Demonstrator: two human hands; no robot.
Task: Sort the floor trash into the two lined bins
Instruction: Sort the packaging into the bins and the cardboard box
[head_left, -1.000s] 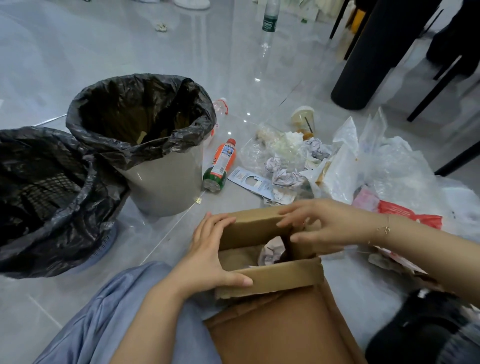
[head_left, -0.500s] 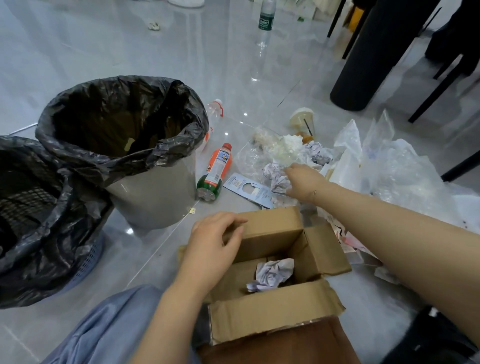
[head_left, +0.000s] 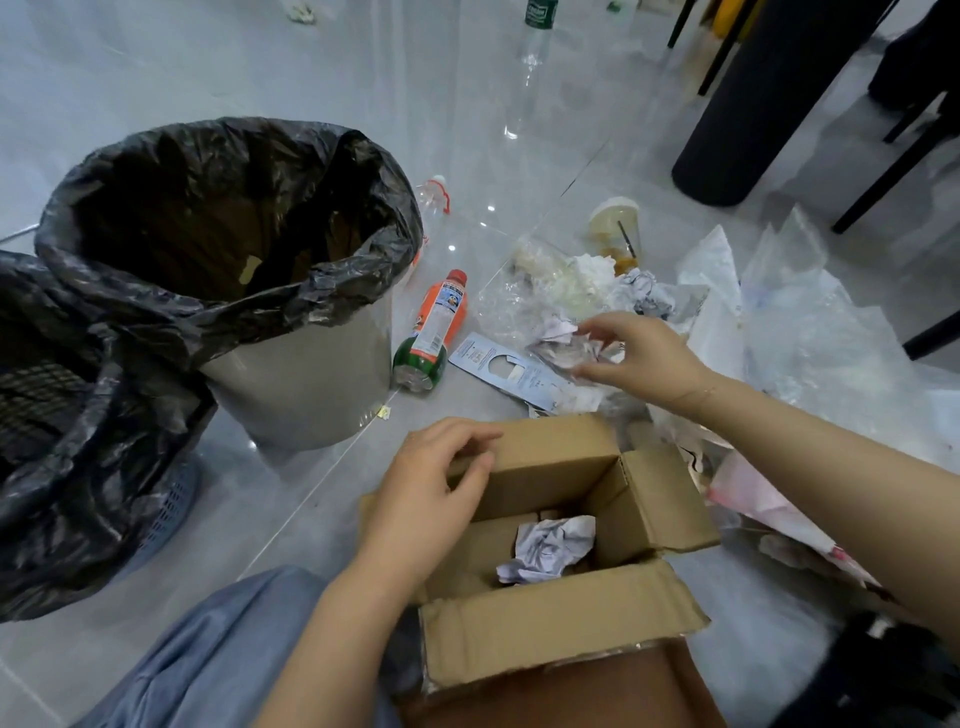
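Bins first: a black-lined mesh basket (head_left: 78, 441) fills the left edge, and touching it stands a grey round bin (head_left: 306, 384) whose wrinkled black liner (head_left: 228, 228) folds over the rim, a pale scrap lying deep inside. Near the bottom centre an open cardboard box (head_left: 561, 613) sits with its flaps spread and one crumpled white paper ball (head_left: 548, 551) in it. The left hand (head_left: 431, 499) rests curled on the box's far-left flap, fingers bent over its edge. Right of the grey bin the trash heap spreads: clear plastic bags (head_left: 810, 353), an orange drink bottle (head_left: 434, 332) lying on its side, a blue blister card (head_left: 511, 374), a plastic cup (head_left: 615, 228) with brownish residue. The right hand (head_left: 639, 358) reaches into the heap, thumb and fingers closed around a crumpled printed paper wad (head_left: 563, 345).
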